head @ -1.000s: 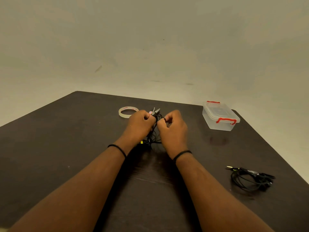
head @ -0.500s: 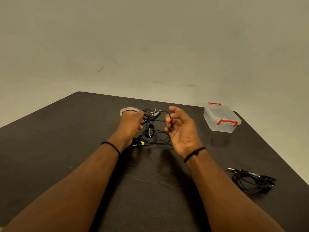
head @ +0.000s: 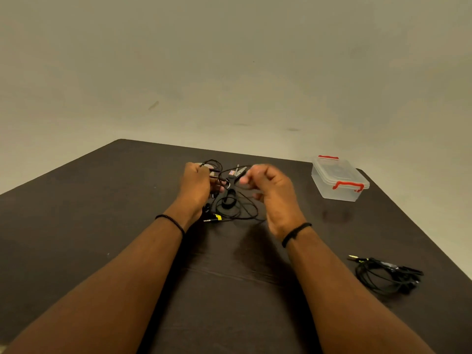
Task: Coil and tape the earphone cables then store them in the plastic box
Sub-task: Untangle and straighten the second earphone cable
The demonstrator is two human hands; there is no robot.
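Observation:
A loose black earphone cable lies tangled on the dark table between my hands, its yellow-marked plug toward me. My left hand is closed on one end of it, with a loop rising above the fist. My right hand, blurred, has its fingers curled and pinches a thin strand that arcs over from the left. The clear plastic box with red clips stands shut at the far right. The tape roll is mostly hidden behind my left hand.
Black-handled scissors lie under the tangle, blades pointing away. A second black earphone bundle rests near the table's right edge. The table's far edge runs just beyond the tape and box, with a plain wall behind.
My hands, pressed together over the cable a second ago, have drawn apart. The right hand has moved right and the cable is now spread out between them, uncovering the scissors.

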